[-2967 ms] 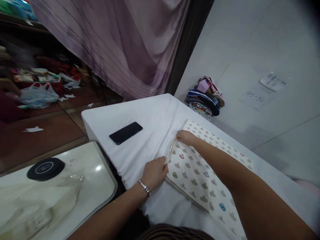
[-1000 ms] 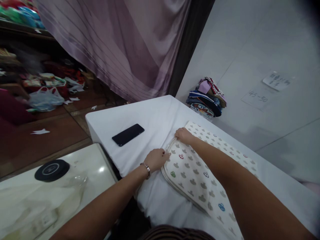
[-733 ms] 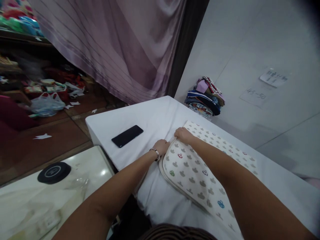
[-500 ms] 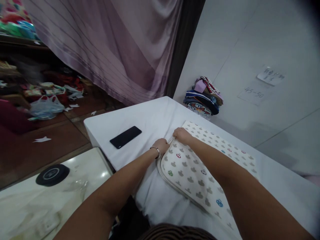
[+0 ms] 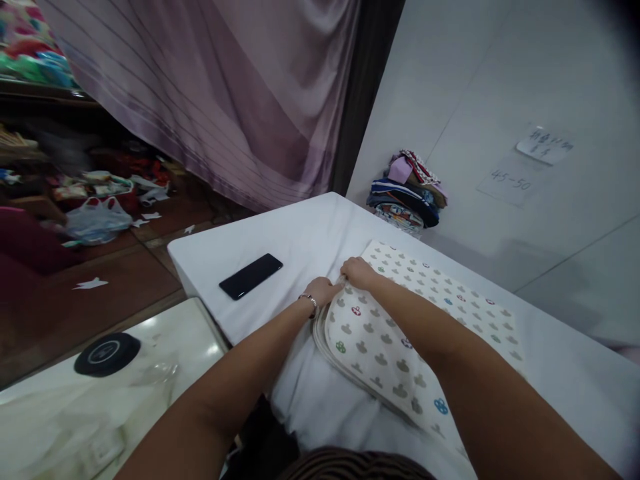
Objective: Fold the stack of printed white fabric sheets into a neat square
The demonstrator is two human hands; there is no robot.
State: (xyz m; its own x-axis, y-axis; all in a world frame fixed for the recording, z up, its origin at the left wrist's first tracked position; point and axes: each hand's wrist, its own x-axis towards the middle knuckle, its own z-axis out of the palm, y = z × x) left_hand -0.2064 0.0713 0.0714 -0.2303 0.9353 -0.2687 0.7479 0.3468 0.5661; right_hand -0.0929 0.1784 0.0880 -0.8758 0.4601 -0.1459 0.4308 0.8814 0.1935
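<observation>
A cream cloth (image 5: 383, 347) printed with grey mushroom-like shapes and a few coloured ones lies folded in layers on a white-covered table (image 5: 280, 227). My left hand (image 5: 323, 291), with a bracelet at the wrist, pinches the cloth's left edge. Just beyond it, my right hand (image 5: 359, 272) grips the same edge close to the upper corner. The layers are slightly lifted between the two hands. My right forearm hides part of the cloth's middle. To the left of my hands a black phone (image 5: 251, 276) rests flat on the table.
A stack of folded clothes (image 5: 407, 190) stands by the wall behind the table. At the lower left, a white surface (image 5: 193, 333) bears a round black object (image 5: 107, 353) and clear plastic. A purple curtain (image 5: 240, 100) hangs behind. Plastic bags (image 5: 97, 220) and scraps lie on the floor.
My right hand has shifted slightly left along the cloth's edge, closer to my left hand. Both hands keep their hold; the cloth's corner has moved a little with them.
</observation>
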